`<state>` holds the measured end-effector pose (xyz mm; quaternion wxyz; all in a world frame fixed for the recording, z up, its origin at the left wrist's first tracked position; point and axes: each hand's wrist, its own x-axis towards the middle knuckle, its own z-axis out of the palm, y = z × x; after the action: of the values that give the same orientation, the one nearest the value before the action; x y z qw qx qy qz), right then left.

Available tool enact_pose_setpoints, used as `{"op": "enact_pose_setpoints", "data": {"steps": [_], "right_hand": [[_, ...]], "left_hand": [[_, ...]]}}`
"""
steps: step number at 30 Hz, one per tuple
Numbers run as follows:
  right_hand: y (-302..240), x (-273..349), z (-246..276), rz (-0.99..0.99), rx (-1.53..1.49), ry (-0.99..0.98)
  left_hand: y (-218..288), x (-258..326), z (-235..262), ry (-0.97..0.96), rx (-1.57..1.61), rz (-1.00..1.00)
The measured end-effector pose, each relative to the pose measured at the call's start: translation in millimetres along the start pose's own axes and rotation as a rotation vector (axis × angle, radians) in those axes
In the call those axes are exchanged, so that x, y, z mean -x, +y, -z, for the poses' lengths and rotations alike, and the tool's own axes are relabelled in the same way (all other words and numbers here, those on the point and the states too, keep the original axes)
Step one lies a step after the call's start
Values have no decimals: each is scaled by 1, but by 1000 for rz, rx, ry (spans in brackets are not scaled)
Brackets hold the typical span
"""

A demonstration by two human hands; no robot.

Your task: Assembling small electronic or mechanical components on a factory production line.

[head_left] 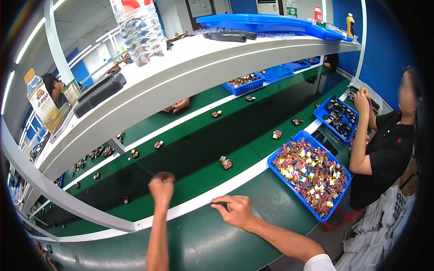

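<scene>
From the head view, the person's left hand (162,186) is raised over the near edge of the dark green conveyor belt (235,131), fingers curled into a loose fist; whether anything is pinched inside it cannot be told, since only the back of the hand shows. The right hand (235,210) lies on the green bench edge (212,239) just beside the white rail (235,183) that borders the belt, thumb and forefinger brought together at the rail as if pinching something thin, possibly a wire, though it is too small to be sure. The nearest loose piece is a small red-and-yellow component (225,162) on the belt, a little apart from both hands and touched by neither. More such pieces (276,134) lie scattered further along the belt. To the right, a blue tray (289,186) heaped with the same small parts sits on the bench, well within reach of the right hand, and looks nearly full, so by that showing most of the work on these parts remains. Beyond it a second blue tray (322,115) holds dark round parts, where a co-worker in black (384,153) has both hands raised. Above, a white shelf (190,67) carries a clear plastic bottle (141,31).
</scene>
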<state>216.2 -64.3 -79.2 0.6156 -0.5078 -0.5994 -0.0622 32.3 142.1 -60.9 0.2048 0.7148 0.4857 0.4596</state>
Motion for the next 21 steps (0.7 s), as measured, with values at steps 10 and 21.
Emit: {"op": "enact_pose_setpoints", "data": {"steps": [10, 21], "right_hand": [[9, 2, 0, -61, 4, 45], [5, 4, 3, -93, 31, -37]], "left_hand": [[102, 14, -117, -579, 161, 280], [81, 7, -118, -526, 160, 279]]}}
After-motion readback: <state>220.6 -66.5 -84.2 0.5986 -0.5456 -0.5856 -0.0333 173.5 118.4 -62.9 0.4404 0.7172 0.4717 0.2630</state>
